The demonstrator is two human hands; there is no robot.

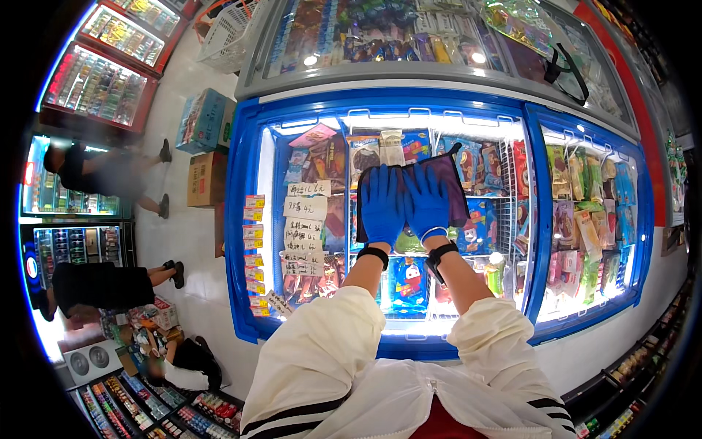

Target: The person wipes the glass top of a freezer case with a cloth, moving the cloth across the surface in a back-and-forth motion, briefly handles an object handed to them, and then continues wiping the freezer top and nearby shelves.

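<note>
Both my hands wear blue gloves, with dark straps at the wrists. My left hand (381,206) lies palm down with fingers extended on a dark purple cloth (458,200) with black edging. Beside it, my right hand (426,206) rests flat on the same cloth, fingers spread a little. The cloth lies over the glass top of a blue-framed chest freezer (384,99), and part of it is hidden under my gloves. Packaged frozen treats (408,285) show through the glass in wire baskets. Handwritten paper notes (305,208) and price tags (254,230) line the left side.
Past the blue freezer stands a grey-framed freezer (384,71) with a black strap (567,77) on top. Cartons (204,120) and a white basket (230,38) stand on the floor at left. Several people (104,282) are by the drinks coolers and shelves.
</note>
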